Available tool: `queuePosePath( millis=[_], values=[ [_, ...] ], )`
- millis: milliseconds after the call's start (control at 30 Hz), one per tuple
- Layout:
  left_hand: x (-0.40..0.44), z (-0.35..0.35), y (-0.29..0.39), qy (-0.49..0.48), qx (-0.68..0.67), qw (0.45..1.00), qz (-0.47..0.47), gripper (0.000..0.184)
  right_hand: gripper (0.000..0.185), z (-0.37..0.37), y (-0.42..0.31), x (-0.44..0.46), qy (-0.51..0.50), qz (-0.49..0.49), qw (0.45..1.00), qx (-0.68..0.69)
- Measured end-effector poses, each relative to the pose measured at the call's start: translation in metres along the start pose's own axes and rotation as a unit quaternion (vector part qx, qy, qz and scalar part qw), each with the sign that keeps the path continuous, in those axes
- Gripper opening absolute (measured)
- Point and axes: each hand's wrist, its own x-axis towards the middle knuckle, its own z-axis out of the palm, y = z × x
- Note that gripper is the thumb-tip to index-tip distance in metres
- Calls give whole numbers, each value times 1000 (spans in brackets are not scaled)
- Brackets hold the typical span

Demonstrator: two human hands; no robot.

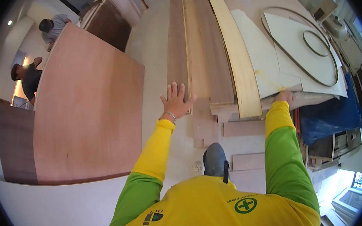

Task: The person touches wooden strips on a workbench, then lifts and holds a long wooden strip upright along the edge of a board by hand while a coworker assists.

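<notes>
Yellow-and-green long-sleeved shirt (224, 205) lies closest, its sleeves reaching forward. The left hand (177, 101) is spread wide, palm down, at the near end of a long dark-brown wooden strip (179, 40). Just right of that strip run other long boards, among them a pale yellow curved strip (240, 62). The right hand (285, 97) is partly curled at the near edge of the worktop (268, 1), beside flat white sheets (294, 49); I can't fairly tell whether it grips anything. A thin dark looped band (285, 51) rests on the sheets. Left of the boards stands a large reddish-brown panel (90, 110), with two people beyond it.
</notes>
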Motion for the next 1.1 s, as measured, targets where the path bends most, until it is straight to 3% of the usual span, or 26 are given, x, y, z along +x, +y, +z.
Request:
queuePosePath(
  millis=[67,133,267,333,467,533,667,700,733,767,833,900,933,1100],
  values=[
    [10,-3,-6,-23,-15,1000,1,91,22,6,-6,10,-5,-1,1000,-22],
    [18,-11,-9,-41,-29,999,1,89,41,1,-3,7,-36,-5,999,10],
    [32,-27,-9,-72,-69,995,-4,89,43,-24,13,-30,-42,-12,998,34],
    [36,-26,-7,-72,-75,995,-5,89,21,-15,11,-21,6,-22,1000,12],
    [43,-18,-1,-20,-54,998,-14,87,24,-24,15,-35,1,-14,999,41],
    [43,-12,1,2,-52,999,-15,85,39,-31,19,-39,-47,-15,998,35],
    [41,13,-3,128,40,991,16,79,41,-22,12,-27,-49,0,997,59],
    [40,15,-3,166,43,985,28,77,45,-25,13,-27,-53,137,948,283],
    [41,17,-3,166,46,985,31,77,49,-28,13,-27,-55,266,831,486],
    [41,19,-4,194,29,980,20,75,54,-33,15,-30,-53,377,656,652],
    [43,22,-7,221,15,975,14,74,66,-43,20,-38,-36,520,180,834],
    [45,24,-9,286,-26,957,-28,71,67,-52,27,-47,-40,528,200,824],
    [47,24,-11,286,-24,958,-24,71,69,-55,29,-53,-42,533,224,815],
    [47,20,-5,260,-46,963,-53,69,68,-45,20,-48,-20,524,245,815]
  ],
)
